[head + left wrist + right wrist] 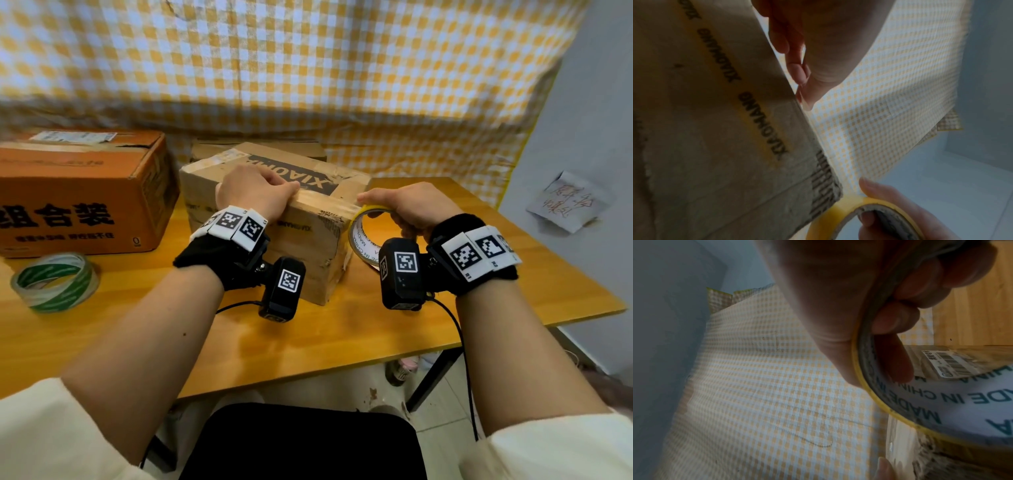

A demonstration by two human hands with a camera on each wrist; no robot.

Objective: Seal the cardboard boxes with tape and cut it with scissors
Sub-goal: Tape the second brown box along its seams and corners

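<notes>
Taping: a strip of tape (325, 202) already lies along the near top edge of the middle box (274, 219); not yet cut, no scissors in view.
Left hand (255, 192): palm down, fingers flat, pressing the strip on the box.
Right hand (411, 209): fingers curled through the tape roll (364, 236), at the box's right corner.

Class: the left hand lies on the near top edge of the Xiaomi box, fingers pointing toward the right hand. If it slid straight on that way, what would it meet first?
The left hand would run along the taped edge of the box, then most likely meet the right hand gripping the yellow tape roll at the corner; depth is uncertain.
</notes>
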